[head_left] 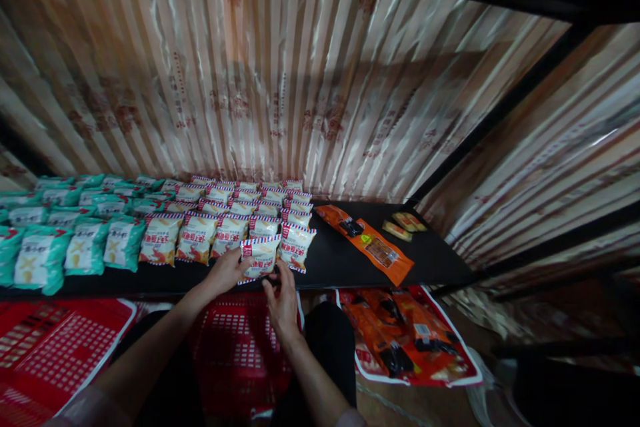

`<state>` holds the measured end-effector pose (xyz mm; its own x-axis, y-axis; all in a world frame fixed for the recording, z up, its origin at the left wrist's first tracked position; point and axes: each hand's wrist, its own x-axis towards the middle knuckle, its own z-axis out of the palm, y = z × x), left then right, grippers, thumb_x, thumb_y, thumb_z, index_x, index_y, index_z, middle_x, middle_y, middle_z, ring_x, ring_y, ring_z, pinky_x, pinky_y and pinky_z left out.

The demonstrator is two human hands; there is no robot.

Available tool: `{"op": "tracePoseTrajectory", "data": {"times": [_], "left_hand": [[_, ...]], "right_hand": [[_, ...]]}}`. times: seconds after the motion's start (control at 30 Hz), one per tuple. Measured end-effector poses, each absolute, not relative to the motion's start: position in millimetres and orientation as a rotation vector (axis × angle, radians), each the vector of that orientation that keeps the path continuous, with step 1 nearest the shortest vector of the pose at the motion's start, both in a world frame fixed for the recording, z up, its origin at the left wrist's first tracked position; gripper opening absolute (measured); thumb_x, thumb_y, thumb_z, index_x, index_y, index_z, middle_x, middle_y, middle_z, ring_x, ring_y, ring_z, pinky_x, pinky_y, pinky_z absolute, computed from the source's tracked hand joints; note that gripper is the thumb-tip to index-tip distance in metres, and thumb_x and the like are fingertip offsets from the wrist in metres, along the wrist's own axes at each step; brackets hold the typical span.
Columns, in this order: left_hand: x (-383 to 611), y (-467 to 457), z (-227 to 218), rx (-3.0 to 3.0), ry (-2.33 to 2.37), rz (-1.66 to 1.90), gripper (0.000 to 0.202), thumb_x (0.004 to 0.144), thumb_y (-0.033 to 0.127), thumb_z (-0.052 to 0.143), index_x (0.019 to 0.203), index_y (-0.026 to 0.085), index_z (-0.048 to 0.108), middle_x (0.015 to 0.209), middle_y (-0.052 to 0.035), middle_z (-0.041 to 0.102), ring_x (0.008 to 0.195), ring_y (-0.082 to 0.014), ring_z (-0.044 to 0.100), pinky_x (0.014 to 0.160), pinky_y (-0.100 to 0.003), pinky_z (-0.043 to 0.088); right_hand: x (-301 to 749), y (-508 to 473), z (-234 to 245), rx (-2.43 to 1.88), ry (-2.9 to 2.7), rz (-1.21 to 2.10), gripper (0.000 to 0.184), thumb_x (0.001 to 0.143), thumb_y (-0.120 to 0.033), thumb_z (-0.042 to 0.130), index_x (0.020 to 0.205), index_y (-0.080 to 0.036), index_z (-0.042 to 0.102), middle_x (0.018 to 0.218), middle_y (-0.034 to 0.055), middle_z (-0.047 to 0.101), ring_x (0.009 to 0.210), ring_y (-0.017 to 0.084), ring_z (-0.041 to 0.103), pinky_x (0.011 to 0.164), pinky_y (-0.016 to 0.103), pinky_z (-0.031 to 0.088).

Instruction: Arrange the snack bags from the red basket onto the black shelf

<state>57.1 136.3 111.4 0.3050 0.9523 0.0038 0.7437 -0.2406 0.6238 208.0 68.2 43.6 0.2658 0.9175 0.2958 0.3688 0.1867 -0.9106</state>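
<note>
On the black shelf (440, 260), both my hands hold one small white snack packet (260, 257) with red print at the front edge. My left hand (227, 271) pinches its left side. My right hand (283, 297) grips its lower right edge. The packet stands at the end of rows of matching white packets (230, 213). To the left lie rows of teal snack packets (65, 240).
An orange packet (373, 243) and small yellow packets (405, 225) lie on the shelf's right part. Below are red plastic baskets (235, 353) and a bag of orange packets (405, 337) on the floor. A striped curtain (280, 67) hangs behind the shelf.
</note>
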Motion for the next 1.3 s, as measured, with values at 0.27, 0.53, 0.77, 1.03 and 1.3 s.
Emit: {"op": "tracePoseTrajectory", "data": {"times": [0.27, 0.53, 0.77, 1.03, 1.3], "left_hand": [[59, 150, 96, 1.919, 1.440, 0.664, 0.023, 0.081, 0.033, 0.046, 0.089, 0.016, 0.058, 0.084, -0.0065, 0.067, 0.077, -0.0193, 0.062, 0.070, -0.029, 0.046], [55, 137, 77, 1.741, 1.344, 0.807, 0.034, 0.075, 0.040, 0.051, 0.099, 0.016, 0.055, 0.093, -0.0064, 0.064, 0.076, -0.0178, 0.062, 0.068, -0.029, 0.050], [56, 123, 70, 1.982, 1.406, 0.801, 0.030, 0.076, 0.034, 0.051, 0.102, 0.019, 0.053, 0.099, -0.0070, 0.060, 0.085, -0.0198, 0.060, 0.079, -0.034, 0.048], [62, 122, 65, 1.961, 1.428, 0.744, 0.026, 0.082, 0.030, 0.044, 0.105, 0.018, 0.049, 0.099, -0.0090, 0.062, 0.086, -0.0200, 0.062, 0.075, -0.032, 0.049], [69, 126, 57, 1.909, 1.544, 0.874, 0.028, 0.085, 0.035, 0.042, 0.104, 0.017, 0.051, 0.097, -0.0094, 0.064, 0.082, -0.0202, 0.064, 0.071, -0.031, 0.051]], "right_hand": [[201, 83, 36, -1.463, -1.352, 0.561, 0.060, 0.079, -0.027, 0.053, 0.135, -0.017, 0.033, 0.122, 0.0150, 0.049, 0.080, 0.017, 0.059, 0.067, 0.030, 0.051], [197, 93, 29, -1.572, -1.362, 0.402, 0.053, 0.082, -0.035, 0.049, 0.129, -0.012, 0.040, 0.122, 0.0168, 0.049, 0.109, 0.024, 0.050, 0.084, 0.036, 0.047], [196, 93, 30, -1.601, -1.338, 0.391, 0.042, 0.083, -0.038, 0.047, 0.119, -0.016, 0.048, 0.115, 0.0145, 0.052, 0.091, 0.021, 0.057, 0.078, 0.035, 0.048], [195, 95, 34, -1.553, -1.314, 0.520, 0.039, 0.084, -0.037, 0.046, 0.117, -0.016, 0.049, 0.103, 0.0106, 0.060, 0.080, 0.018, 0.060, 0.071, 0.032, 0.049], [191, 102, 33, -1.530, -1.270, 0.483, 0.045, 0.084, -0.042, 0.045, 0.118, -0.012, 0.049, 0.110, 0.0152, 0.058, 0.095, 0.022, 0.057, 0.080, 0.035, 0.047]]}}
